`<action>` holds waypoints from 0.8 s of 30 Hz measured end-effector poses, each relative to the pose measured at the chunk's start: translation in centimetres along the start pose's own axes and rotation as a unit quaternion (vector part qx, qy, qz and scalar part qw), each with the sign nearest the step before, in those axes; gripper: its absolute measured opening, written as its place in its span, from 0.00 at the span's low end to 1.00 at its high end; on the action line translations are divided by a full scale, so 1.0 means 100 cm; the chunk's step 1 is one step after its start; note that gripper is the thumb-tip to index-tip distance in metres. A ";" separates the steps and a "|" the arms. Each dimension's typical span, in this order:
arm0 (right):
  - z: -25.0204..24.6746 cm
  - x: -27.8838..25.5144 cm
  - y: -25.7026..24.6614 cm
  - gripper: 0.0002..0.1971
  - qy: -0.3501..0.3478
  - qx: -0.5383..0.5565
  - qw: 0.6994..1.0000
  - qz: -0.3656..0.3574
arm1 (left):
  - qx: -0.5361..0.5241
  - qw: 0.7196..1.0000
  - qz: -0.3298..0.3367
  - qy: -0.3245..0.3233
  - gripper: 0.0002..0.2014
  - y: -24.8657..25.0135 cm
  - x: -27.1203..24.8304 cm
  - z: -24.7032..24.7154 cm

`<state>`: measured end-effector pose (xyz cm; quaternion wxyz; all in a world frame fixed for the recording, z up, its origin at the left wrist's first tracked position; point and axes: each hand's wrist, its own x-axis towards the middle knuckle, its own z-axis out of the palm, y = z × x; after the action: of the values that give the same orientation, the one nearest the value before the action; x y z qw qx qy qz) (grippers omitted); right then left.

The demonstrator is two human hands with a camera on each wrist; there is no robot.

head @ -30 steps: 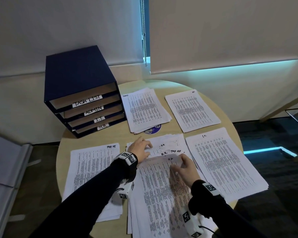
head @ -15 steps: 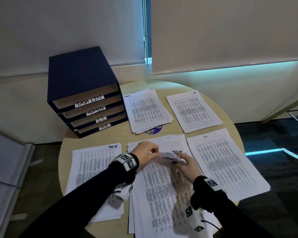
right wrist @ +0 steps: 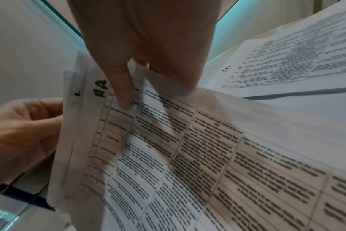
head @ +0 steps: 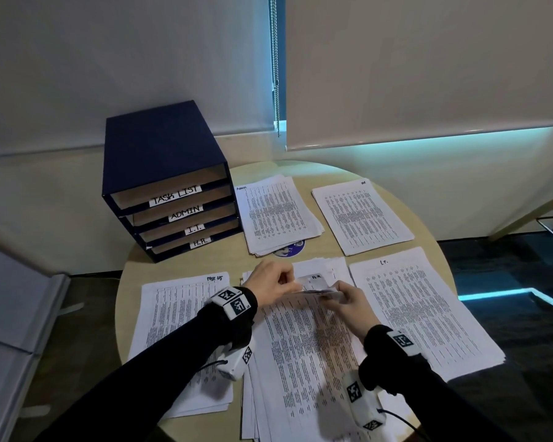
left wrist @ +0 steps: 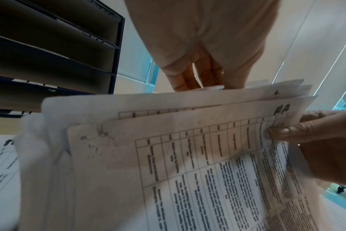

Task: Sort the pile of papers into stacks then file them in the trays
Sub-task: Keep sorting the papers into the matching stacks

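Right hand: clamped on the far right corner of a few white printed sheets, thumb pressed on top beside a handwritten mark that reads like "HR", fingers beneath. Left hand: curled round the far left edge of the same sheets, pinching them. Raised at the far end only, near ends lying on the loose white middle pile, corners fanned apart in the wrist views.

Judged as mid-sort: peeling off one sheet and reading its mark.

Possible trouble from here:
- Taking two or three sheets as one, with several edges sitting close together under the thumb; so a wrongly marked page buried in a stack.
- Dragging the untidy pile toward the near rim of the round pale wooden table, where paper already overhangs.

Around the pile, four sorted paper stacks:
- one marked "Task list" to the left
- one marked "I.T." to the right
- one marked "Admin" at the far side, over a purple disc
- a fourth beside it, mark too small to read

At far left, a dark blue four-slot tray unit, slots labelled TASK LIST, ADMIN, I.T., H.R. from the top down. No paper visible in any slot, only brown liners; filing apparently not yet begun.
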<state>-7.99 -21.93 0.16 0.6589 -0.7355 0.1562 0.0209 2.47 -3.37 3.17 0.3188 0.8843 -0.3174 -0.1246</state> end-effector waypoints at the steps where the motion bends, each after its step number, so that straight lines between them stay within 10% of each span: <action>1: 0.000 0.000 0.000 0.08 0.007 -0.009 1.000 -0.001 | 0.002 1.000 -0.002 -0.004 0.15 0.002 -0.001 -0.002; 9: -0.025 0.007 -0.058 0.07 0.099 0.125 0.986 -0.040 | -0.120 0.981 -0.152 0.022 0.28 0.003 -0.011 -0.080; 13: -0.029 0.012 -0.096 0.12 0.156 0.193 0.964 -0.099 | -0.371 0.911 -0.123 0.133 0.15 0.010 -0.018 -0.094; 18: -0.010 0.008 -0.108 0.31 0.108 0.238 0.958 -0.117 | -0.367 0.882 -0.161 0.248 0.17 0.031 -0.021 -0.062; 24: 0.009 0.012 -0.098 0.24 0.141 0.188 0.970 -0.067 | -0.374 0.860 -0.153 0.312 0.20 0.034 -0.024 -0.036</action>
<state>-4.14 -20.51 9.24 0.7567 -0.6025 0.1995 -0.1569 0.49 -2.13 8.12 0.6848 0.7287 0.0085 0.0014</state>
